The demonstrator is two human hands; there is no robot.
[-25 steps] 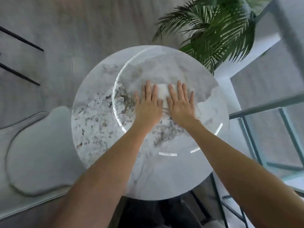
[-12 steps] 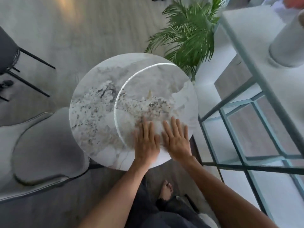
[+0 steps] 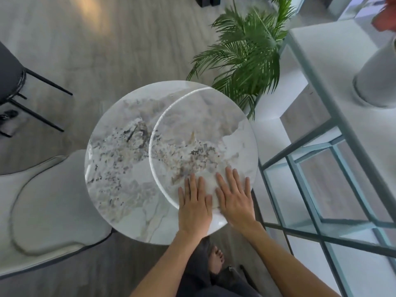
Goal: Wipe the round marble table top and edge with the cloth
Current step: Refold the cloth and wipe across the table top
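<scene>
Here, both hands, left hand [image 3: 194, 207] and right hand [image 3: 234, 198], are pressed flat with fingers spread on the marble table [image 3: 128, 168]; a pale cloth [image 3: 211, 182] beneath the fingertips is likely pinned for wiping.

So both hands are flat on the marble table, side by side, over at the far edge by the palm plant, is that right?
Not quite. The left hand and right hand do lie flat, side by side, on the marble table, but at its near edge, closest to the person, not the far edge by the palm plant. The head view shows it.
</scene>
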